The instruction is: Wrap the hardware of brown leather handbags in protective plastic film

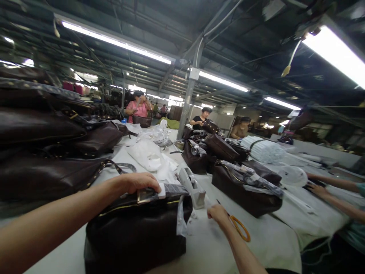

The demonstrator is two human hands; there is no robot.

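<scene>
A dark brown leather bag (pixel 139 232) with a gold zipper stands upright on the pale table cover (pixel 208 247) in front of me. My left hand (pixel 142 182) lies over its wrapped top, fingers closed around the plastic-covered handle beside a small white tag (pixel 162 191). To the right of the bag, my right hand (pixel 218 214) is curled low over the table; whatever its fingers hold, if anything, is too small to make out. Orange-handled scissors (pixel 241 228) lie beside my right wrist, partly behind it. Behind the bag sits a grey tape dispenser (pixel 192 186).
Brown bags (pixel 51 171) are piled at left. More wrapped bags (pixel 245 186) stand at right, near a white fan (pixel 293 176) and a co-worker's hands (pixel 319 190). Plastic wrapping (pixel 148 154) lies behind, before a metal post (pixel 186 106). Several people are farther back.
</scene>
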